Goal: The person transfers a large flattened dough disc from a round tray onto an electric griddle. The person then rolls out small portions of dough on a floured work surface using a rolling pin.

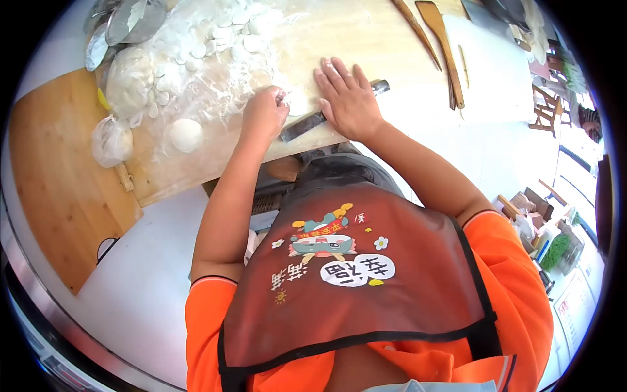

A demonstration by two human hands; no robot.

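Observation:
My right hand [349, 101] lies flat across a dark rolling pin [304, 127], its fingers stretched out and spread. The pin sticks out on both sides of the palm and lies slantwise near the board's front edge. My left hand [266, 116] is closed, thumb and finger pinching at the edge of a thin pale round of dough [298, 102]. That round lies on the floured board between my hands, just beyond the pin. To the left, a white ball of dough [187, 135] rests near the front edge of the wooden board [179, 174].
Several flattened dough pieces [222, 32] lie in flour at the back left. Beside them are a plastic bag [129, 81], a smaller bag [112, 142] and a metal bowl [136, 21]. A wooden spatula [442, 46] and a tapered stick [418, 29] lie at the back right.

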